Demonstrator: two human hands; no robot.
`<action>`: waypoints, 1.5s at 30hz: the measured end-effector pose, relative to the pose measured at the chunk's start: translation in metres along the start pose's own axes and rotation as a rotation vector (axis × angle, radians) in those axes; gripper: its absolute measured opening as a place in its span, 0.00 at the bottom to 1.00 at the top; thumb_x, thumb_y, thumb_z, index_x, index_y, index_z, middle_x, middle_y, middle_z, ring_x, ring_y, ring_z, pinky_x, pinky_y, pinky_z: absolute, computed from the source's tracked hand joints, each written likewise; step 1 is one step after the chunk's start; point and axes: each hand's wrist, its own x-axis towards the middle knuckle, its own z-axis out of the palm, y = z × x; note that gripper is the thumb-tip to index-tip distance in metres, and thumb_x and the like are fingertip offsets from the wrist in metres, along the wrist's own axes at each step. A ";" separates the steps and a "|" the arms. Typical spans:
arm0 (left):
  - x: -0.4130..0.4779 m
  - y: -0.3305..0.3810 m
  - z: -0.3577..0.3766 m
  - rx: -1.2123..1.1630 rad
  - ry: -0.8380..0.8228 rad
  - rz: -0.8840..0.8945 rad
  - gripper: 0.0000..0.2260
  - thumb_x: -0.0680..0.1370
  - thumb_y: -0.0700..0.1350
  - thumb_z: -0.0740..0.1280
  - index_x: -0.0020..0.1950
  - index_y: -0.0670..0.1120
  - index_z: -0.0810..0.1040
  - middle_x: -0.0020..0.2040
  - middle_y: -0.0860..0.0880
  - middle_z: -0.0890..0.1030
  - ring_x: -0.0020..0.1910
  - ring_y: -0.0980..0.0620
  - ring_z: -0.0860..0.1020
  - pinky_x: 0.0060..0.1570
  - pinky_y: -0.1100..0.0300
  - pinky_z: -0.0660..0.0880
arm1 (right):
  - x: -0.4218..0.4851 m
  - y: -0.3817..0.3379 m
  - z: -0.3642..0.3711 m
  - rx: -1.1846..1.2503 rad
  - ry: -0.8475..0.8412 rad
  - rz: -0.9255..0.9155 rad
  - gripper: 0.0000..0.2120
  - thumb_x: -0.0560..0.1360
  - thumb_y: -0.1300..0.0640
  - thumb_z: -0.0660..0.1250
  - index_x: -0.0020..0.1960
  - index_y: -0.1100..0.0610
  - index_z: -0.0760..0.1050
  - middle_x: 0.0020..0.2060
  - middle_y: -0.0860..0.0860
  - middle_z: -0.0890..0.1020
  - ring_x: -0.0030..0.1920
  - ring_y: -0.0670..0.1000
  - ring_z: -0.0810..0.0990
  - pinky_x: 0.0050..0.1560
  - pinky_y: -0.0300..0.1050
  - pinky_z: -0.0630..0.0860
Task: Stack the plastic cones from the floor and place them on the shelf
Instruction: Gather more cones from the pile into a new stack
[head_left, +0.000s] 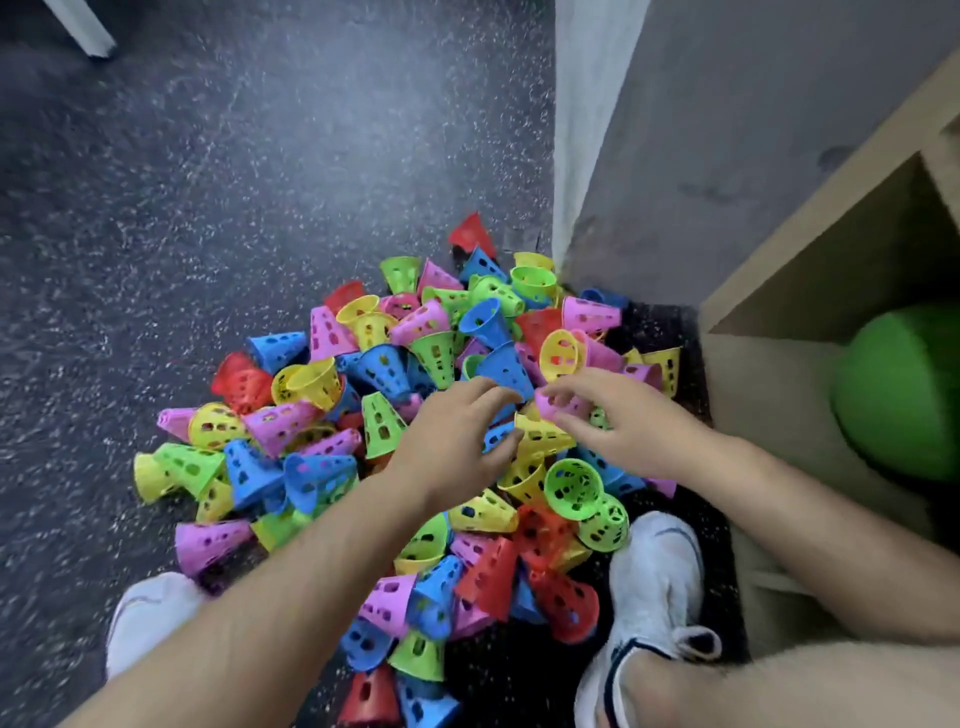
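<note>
A big heap of small perforated plastic cones (374, 415) in red, blue, green, yellow and pink lies on the dark speckled floor. My right hand (618, 421) pinches a pink cone (558, 402) near the top of the heap. My left hand (457, 441) hovers right beside it over a blue cone (496, 434), its fingers loosely curved and holding nothing. A yellow cone (543, 436) lies just under both hands. The wooden shelf (831, 249) stands to the right.
A green ball-like object (904, 384) sits inside the shelf's lower compartment. My two white shoes (654, 577) (150, 613) stand at either side of the heap. A grey wall corner (587, 156) rises behind the cones. A white post foot (88, 31) shows at the top left.
</note>
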 end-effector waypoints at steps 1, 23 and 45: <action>-0.002 -0.007 0.008 0.007 -0.027 -0.025 0.19 0.80 0.54 0.66 0.67 0.47 0.79 0.62 0.48 0.80 0.61 0.45 0.77 0.59 0.47 0.75 | 0.002 0.004 0.009 -0.028 -0.029 -0.010 0.15 0.79 0.49 0.67 0.66 0.46 0.75 0.52 0.40 0.78 0.50 0.41 0.76 0.54 0.45 0.75; -0.033 -0.017 0.041 -0.200 -0.089 -0.241 0.26 0.83 0.57 0.65 0.77 0.47 0.67 0.72 0.50 0.72 0.71 0.52 0.71 0.70 0.57 0.68 | 0.020 -0.005 0.054 -0.264 0.058 0.115 0.33 0.73 0.41 0.72 0.73 0.51 0.66 0.64 0.49 0.75 0.64 0.53 0.73 0.67 0.53 0.64; -0.079 -0.013 0.031 -0.895 0.188 -0.650 0.35 0.65 0.72 0.73 0.62 0.51 0.73 0.50 0.49 0.84 0.44 0.53 0.84 0.42 0.58 0.75 | -0.005 -0.043 0.100 0.028 -0.065 0.120 0.18 0.76 0.46 0.70 0.63 0.50 0.73 0.56 0.45 0.76 0.56 0.47 0.77 0.59 0.48 0.75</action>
